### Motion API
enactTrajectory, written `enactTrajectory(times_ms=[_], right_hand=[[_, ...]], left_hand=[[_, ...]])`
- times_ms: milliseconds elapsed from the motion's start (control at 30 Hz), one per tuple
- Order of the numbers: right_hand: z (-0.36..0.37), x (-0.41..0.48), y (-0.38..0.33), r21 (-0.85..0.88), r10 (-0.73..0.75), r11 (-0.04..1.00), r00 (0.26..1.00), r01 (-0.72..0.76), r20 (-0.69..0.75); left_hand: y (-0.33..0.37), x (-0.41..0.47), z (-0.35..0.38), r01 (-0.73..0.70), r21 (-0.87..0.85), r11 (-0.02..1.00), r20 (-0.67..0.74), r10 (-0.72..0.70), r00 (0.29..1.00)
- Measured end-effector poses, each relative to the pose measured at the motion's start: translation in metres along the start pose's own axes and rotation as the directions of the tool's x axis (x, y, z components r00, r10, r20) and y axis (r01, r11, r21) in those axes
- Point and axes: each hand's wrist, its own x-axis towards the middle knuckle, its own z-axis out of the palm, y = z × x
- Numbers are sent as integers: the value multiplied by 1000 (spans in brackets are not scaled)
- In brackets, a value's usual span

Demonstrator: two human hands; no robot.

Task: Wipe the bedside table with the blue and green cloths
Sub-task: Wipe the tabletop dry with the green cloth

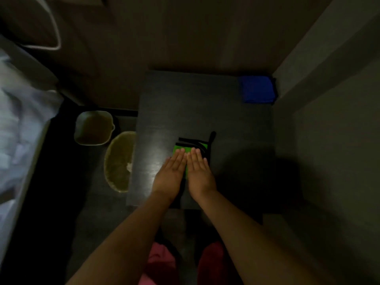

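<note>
Here, in a dim room, both of the person's hands lie flat and side by side on the green cloth (178, 151), which sits folded on the near half of the dark bedside table (168, 99). The left hand (171, 171) and the right hand (199, 171) have their fingers stretched out and close together, palms pressed down on the cloth rather than curled around it, so neither hand grasps anything. Only the far edge of the green cloth shows past the fingertips, along with its black trim and a black loop (211, 138) sticking out toward the back of the table. The blue cloth (257, 89) rests folded in the far right corner of the table, against the wall, well apart from the hands. To the left of the table, on the floor, stand a squarish container (93, 128) and, just beside it, a round bin (118, 161) partly tucked under the table's edge. A bed with pale bedding (18, 120) fills the left side.
</note>
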Motion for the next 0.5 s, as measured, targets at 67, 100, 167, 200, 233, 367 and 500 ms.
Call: enactTrajectory(times_ms=[67, 100, 167, 200, 233, 367, 500], right_hand=[[3, 9, -33, -13, -19, 1000, 999, 19, 28], [6, 14, -47, 16, -19, 1000, 999, 18, 28], [14, 24, -75, 18, -11, 1000, 994, 13, -110], [14, 29, -86, 35, 11, 999, 992, -7, -124], [12, 34, -97, 6, 26, 1000, 990, -25, -138], [10, 44, -121, -69, 8, 998, 1000, -6, 29], [8, 57, -140, -137, 25, 990, 999, -19, 44]], left_hand=[[-33, -10, -9, -4, -11, 1000, 27, 4, 1000], [-47, -13, -14, -10, -22, 1000, 25, 10, 1000], [-69, -17, -23, -17, -42, 999, 7, 17, 1000], [-79, -19, -27, -20, -38, 999, 7, 21, 1000], [-88, -21, -31, -22, -37, 999, 3, 22, 1000], [-117, -22, -39, 0, -56, 998, -59, -3, 998], [-138, -18, -45, -2, -78, 997, -47, -1, 999]])
